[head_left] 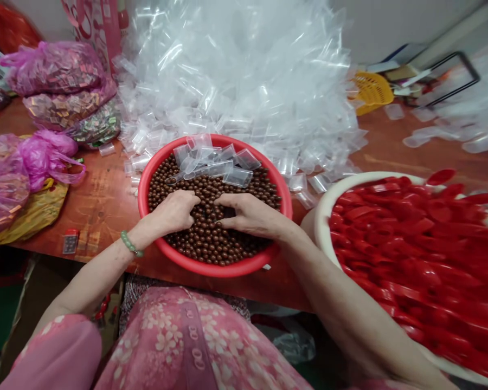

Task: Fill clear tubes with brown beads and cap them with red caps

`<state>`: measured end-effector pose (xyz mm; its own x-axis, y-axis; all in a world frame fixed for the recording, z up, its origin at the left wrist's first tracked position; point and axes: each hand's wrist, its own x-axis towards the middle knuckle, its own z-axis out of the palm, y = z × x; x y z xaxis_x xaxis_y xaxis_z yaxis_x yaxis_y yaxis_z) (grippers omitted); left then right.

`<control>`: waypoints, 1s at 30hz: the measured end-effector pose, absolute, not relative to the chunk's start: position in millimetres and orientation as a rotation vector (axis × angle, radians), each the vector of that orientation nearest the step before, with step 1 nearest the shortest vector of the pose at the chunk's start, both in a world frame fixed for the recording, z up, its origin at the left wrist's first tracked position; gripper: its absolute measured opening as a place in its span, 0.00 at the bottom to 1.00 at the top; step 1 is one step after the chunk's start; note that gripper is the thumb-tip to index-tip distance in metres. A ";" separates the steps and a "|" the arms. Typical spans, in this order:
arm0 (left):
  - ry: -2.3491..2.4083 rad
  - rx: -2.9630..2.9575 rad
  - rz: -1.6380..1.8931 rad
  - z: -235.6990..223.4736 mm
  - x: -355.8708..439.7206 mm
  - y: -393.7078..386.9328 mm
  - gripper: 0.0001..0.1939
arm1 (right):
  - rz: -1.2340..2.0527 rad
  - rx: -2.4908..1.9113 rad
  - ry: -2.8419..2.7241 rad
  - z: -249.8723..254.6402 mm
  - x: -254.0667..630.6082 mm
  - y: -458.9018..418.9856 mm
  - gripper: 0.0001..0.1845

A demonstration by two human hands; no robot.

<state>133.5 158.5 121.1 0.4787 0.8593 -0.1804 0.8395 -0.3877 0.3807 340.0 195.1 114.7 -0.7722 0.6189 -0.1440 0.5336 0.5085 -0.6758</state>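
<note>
Left hand (pixel 177 210): fingers curled into the brown balls (pixel 211 241), contents unclear. Balls: heaped in red basin (pixel 143 195), could spill if pushed rimward; clear tubes (pixel 238 176) atop might slide. Right hand (pixel 248 215): thumb and forefinger parted; an outward sweep could scatter balls.

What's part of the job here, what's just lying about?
In the job:
- brown balls, left hand and right hand at them
- red basin holding them
- clear plastic pieces on the balls

Apparently lying about:
- pink bags
- yellow basket
- white tub of red pieces; no hand in it, may belong
</note>
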 end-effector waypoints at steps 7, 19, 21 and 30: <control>1.187 1.835 0.708 118.9 125.8 149.2 0.11 | 1.509 -0.873 -2.003 108.0 350.5 183.9 0.25; 1.019 1.605 0.975 119.4 129.5 137.3 0.17 | 1.346 -0.918 -2.107 104.6 347.6 176.5 0.16; 1.004 1.544 0.962 119.7 128.5 136.0 0.18 | 1.326 -0.914 -2.146 102.4 345.9 176.9 0.15; 0.907 1.227 0.970 118.5 126.2 131.3 0.20 | 1.179 -0.903 -2.309 99.0 337.3 176.3 0.13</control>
<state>126.2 131.3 118.5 0.3339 0.9418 -0.0380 -0.1007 0.0757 0.9920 337.3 176.3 99.0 -0.7143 0.6978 0.0534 0.3659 0.4375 -0.8214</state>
